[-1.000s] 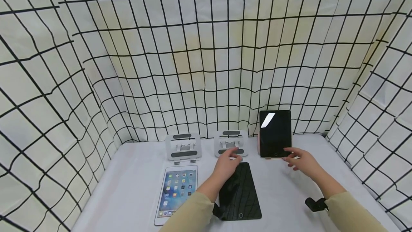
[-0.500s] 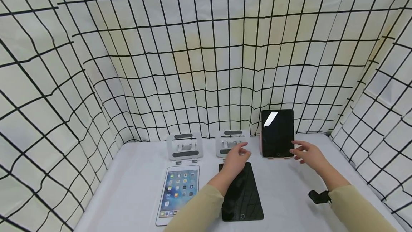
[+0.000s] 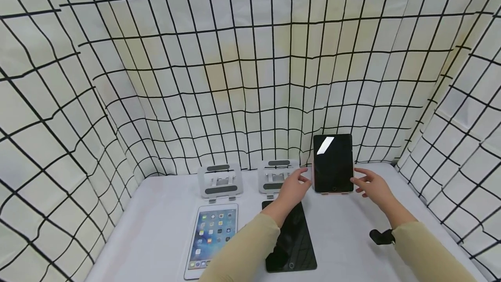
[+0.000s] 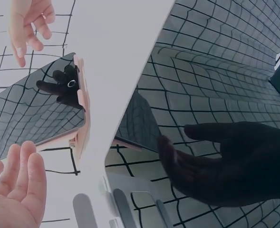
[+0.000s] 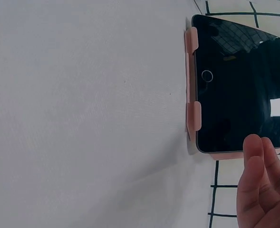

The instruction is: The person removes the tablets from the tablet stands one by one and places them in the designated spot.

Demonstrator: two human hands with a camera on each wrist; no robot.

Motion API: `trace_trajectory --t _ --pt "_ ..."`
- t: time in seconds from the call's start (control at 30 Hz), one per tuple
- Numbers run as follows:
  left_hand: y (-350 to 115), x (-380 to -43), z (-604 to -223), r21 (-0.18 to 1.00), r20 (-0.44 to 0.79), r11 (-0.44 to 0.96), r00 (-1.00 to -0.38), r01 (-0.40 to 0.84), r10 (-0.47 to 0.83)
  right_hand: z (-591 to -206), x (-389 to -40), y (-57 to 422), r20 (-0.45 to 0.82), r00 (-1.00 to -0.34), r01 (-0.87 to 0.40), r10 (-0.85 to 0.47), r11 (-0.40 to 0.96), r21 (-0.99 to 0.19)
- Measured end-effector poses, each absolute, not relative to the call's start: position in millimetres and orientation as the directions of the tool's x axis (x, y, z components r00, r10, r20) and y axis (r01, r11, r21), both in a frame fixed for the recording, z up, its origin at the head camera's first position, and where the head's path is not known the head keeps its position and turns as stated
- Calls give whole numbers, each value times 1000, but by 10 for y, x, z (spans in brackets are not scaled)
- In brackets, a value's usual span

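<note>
A black tablet point(image 3: 332, 160) stands propped on a pink stand point(image 5: 192, 78), whose two front lips hold its lower edge. My right hand point(image 3: 373, 187) is at the tablet's right edge, fingers loosely bent and fingertips right by it; in the right wrist view they overlap its rim. To the tablet's left is my left hand point(image 3: 293, 188), its fingers relaxed and apart from the propped tablet, palm toward it in the left wrist view. Below my left forearm a second black tablet point(image 3: 295, 247) lies flat, partly covered by the sleeve; its screen mirrors the hand.
A white tablet point(image 3: 213, 234) with its screen lit lies flat at the left. Behind the flat tablets stand two pale stands with grey pads, a left stand point(image 3: 221, 179) and a right stand point(image 3: 270, 177) partly behind my left hand. A black-gridded white curtain point(image 3: 250, 77) surrounds the table.
My left hand has moved right and slightly away from me, closer to the propped tablet. My right hand has shifted a little up and outward along its right edge. The tablets stay in place.
</note>
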State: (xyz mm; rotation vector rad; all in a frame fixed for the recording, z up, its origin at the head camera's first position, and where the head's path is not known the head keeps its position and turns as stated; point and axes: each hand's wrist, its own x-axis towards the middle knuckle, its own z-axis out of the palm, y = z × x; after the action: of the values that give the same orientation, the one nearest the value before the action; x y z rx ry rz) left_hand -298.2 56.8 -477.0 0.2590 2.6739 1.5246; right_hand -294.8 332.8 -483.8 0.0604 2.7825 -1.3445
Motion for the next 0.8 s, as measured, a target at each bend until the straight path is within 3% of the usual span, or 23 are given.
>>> trace_trajectory --t 0.47,0.8 --pt "735 -3211 -4770 898 34 426 -982 112 188 -4861 -3077 3285 -22 -995 73 94 593 -802" --pt "869 -3305 -4727 857 47 498 -982 134 182 -4814 -3254 3273 13 -994 54 112 576 -816"
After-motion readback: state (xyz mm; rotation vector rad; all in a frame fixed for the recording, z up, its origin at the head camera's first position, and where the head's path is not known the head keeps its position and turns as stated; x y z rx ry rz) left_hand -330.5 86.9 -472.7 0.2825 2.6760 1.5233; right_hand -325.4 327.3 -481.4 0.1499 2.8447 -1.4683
